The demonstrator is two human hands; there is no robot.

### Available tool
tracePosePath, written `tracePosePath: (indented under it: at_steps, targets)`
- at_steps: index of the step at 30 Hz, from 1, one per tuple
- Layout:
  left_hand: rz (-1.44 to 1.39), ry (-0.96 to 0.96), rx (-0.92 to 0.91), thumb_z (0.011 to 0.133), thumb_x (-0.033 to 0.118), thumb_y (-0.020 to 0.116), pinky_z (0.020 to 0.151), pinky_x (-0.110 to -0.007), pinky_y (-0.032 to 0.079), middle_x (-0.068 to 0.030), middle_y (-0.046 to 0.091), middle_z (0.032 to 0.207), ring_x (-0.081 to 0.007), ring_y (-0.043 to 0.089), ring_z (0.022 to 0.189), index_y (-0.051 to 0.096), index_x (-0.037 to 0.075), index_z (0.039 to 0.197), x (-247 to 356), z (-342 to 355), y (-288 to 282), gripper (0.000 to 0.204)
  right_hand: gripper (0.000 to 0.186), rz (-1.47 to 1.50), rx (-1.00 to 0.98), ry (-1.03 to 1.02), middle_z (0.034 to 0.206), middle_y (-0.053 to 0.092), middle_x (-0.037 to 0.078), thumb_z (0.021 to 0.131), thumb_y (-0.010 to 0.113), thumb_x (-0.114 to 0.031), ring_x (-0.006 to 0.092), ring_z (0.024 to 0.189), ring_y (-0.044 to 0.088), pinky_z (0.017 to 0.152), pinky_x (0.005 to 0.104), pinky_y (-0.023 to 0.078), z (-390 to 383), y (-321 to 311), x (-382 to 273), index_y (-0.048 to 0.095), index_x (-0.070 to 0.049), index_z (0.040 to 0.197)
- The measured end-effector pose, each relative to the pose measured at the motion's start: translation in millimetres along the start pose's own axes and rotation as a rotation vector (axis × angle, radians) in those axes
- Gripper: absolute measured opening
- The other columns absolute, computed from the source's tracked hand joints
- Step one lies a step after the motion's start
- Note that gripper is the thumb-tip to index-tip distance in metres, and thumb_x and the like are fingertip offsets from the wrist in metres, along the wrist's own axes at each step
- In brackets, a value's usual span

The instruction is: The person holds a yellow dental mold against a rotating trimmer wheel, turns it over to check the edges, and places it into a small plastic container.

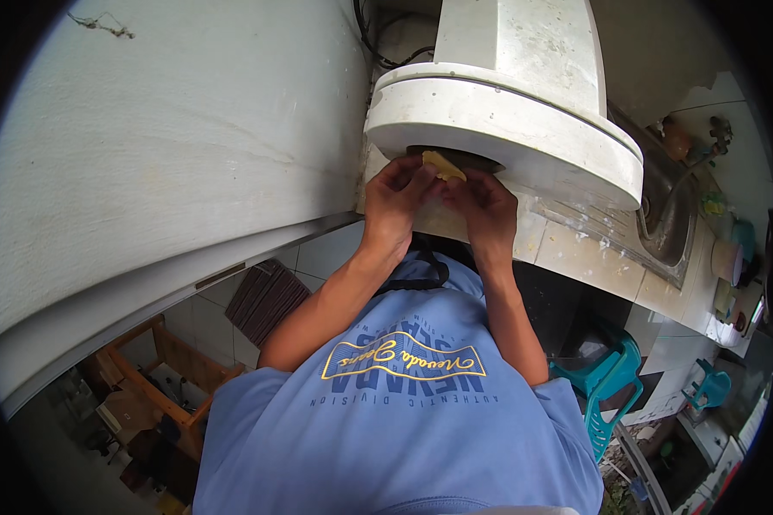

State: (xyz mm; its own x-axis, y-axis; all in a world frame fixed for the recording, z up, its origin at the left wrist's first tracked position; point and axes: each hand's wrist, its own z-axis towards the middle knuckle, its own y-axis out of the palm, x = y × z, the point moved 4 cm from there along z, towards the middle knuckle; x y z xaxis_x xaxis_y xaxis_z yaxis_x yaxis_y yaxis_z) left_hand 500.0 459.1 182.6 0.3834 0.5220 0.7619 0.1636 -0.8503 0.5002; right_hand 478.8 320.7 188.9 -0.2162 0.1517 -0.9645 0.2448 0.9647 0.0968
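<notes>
The left hand (392, 199) and the right hand (489, 206) both have their grip closed on a small yellow piece (443, 165), near the white rounded hood (507, 120). The tiled worktop (571, 254) carries a metal sink (680, 233).

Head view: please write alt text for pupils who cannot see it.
A person's left-hand grip and right-hand grip hold a small yellow piece by the dark opening in a rounded white fixture. A metal sink and teal chair are at right.
</notes>
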Motion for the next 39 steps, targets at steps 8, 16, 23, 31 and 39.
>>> tracePosePath:
  at_steps: [8,16,23,31,39]
  targets:
    - [-0.117,0.0,0.106,0.09,0.005,0.069,0.09,-0.028,0.056,-0.0106,0.064,0.104,-0.018,0.065,0.096,0.059,-0.003,0.107,-5,4,7,0.021,0.022,0.214,0.082,0.09,0.088,0.071,0.013,0.091,0.069,-0.012,0.0151,0.079,0.069,0.074,0.0265,0.058,11,7,7,0.067,0.008,0.101]
    - [-0.16,0.011,0.201,0.09,0.008,0.069,0.08,-0.026,0.053,-0.0083,0.065,0.095,-0.014,0.064,0.087,0.06,-0.001,0.1,-9,7,14,0.016,0.026,0.144,0.067,0.106,0.093,0.071,0.012,0.094,0.065,-0.017,0.0156,0.082,0.069,0.078,0.0271,0.056,14,8,8,0.068,0.006,0.106]
    - [-0.144,-0.021,0.203,0.089,0.007,0.071,0.089,-0.028,0.055,-0.0108,0.065,0.101,-0.0182,0.066,0.094,0.061,-0.003,0.099,-11,9,12,0.018,0.028,0.118,0.086,0.097,0.092,0.072,0.012,0.095,0.065,-0.02,0.0161,0.082,0.069,0.077,0.0276,0.057,17,9,7,0.069,0.006,0.104]
    - [-0.154,-0.057,0.23,0.089,0.008,0.071,0.091,-0.028,0.055,-0.0111,0.064,0.101,-0.0182,0.065,0.096,0.061,-0.004,0.1,-9,8,14,0.019,0.029,0.075,0.102,0.081,0.091,0.071,0.012,0.094,0.066,-0.021,0.0158,0.081,0.069,0.076,0.0276,0.056,18,9,7,0.07,0.006,0.1]
    - [-0.182,-0.051,0.225,0.088,0.007,0.072,0.09,-0.027,0.055,-0.0106,0.064,0.101,-0.0171,0.065,0.096,0.062,-0.004,0.099,-8,9,14,0.018,0.028,0.093,0.126,0.051,0.087,0.072,0.012,0.094,0.067,-0.02,0.0148,0.078,0.068,0.073,0.0268,0.056,18,11,6,0.071,0.006,0.099]
